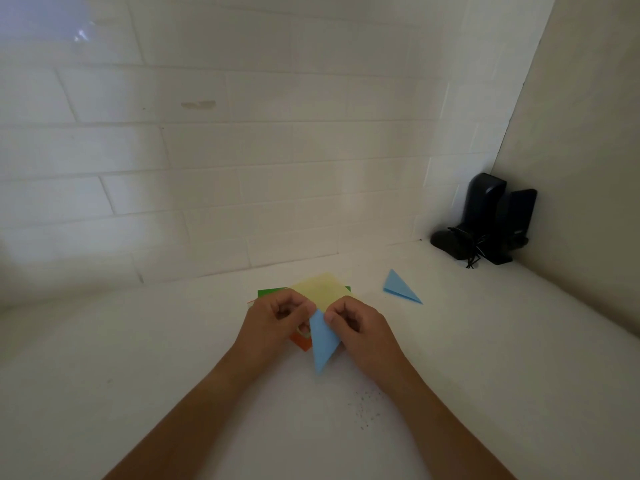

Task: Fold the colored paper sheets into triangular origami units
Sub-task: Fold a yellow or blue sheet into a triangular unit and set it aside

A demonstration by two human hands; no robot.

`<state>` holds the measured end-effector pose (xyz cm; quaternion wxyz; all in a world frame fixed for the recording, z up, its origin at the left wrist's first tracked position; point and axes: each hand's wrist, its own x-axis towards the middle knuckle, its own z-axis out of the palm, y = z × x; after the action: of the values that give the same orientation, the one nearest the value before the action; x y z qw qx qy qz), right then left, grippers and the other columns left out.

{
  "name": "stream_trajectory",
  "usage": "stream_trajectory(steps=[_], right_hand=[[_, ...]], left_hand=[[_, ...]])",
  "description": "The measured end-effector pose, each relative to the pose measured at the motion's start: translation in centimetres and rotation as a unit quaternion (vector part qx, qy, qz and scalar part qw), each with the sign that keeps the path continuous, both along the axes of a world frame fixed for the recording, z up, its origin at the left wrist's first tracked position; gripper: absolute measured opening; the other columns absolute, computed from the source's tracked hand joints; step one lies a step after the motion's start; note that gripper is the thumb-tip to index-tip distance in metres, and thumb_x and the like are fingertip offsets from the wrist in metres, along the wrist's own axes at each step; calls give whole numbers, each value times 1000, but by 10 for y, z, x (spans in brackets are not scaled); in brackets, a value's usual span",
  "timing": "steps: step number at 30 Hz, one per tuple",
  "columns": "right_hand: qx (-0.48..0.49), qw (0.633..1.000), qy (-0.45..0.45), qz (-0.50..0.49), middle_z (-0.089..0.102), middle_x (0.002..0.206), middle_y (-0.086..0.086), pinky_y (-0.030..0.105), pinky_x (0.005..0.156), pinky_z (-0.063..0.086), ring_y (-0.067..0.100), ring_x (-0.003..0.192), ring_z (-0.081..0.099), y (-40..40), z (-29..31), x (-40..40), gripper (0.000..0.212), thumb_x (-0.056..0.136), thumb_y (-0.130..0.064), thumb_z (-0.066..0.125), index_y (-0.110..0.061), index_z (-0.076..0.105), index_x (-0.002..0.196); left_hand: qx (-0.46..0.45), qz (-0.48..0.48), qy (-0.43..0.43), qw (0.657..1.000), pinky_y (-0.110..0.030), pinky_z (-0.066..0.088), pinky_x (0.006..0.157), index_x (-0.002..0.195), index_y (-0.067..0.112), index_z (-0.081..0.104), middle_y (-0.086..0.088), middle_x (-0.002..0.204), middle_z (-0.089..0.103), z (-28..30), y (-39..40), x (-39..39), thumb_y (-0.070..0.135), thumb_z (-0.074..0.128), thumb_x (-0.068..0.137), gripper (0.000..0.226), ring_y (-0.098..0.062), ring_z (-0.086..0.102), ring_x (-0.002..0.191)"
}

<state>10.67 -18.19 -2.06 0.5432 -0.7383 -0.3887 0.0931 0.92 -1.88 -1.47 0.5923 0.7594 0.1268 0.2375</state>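
Observation:
A folded blue paper triangle (pixel 322 342) points toward me at the middle of the white counter. My left hand (pixel 277 322) pinches its upper left edge and my right hand (pixel 356 327) pinches its upper right edge, fingers curled. Behind the hands lies a stack of flat sheets: a yellow sheet (pixel 323 289) on top, a green sheet (pixel 270 292) showing at the left, and an orange sheet (pixel 300 342) peeking out under my left hand. A finished blue triangular unit (pixel 400 287) lies apart to the right.
A white tiled wall (pixel 242 168) rises just behind the sheets. Black speakers with a tangled cable (pixel 485 223) stand in the far right corner against a beige side wall. Small dark specks (pixel 367 407) dot the counter near my right forearm.

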Motion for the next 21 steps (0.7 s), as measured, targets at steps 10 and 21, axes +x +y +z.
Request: stream_trajectory(steps=[10,21], right_hand=[[39,997,26,-58,62,73,6,24,59,42,17,65,54,1,-4,2,11,100,-17,62,-27,60,96],[7,999,-7,-41,70,91,-11,14,65,49,2,77,63,2,-3,1,16,99,-10,62,-24,69,100]], left_hand=[[-63,-58,39,996,-33,58,65,112,5,63,-7,86,69,1,-10,1,-4,73,90,26,-26,68,79],[-61,-53,35,996,-31,62,67,127,13,56,-10,110,59,1,-9,0,-11,64,92,43,-19,73,84]])
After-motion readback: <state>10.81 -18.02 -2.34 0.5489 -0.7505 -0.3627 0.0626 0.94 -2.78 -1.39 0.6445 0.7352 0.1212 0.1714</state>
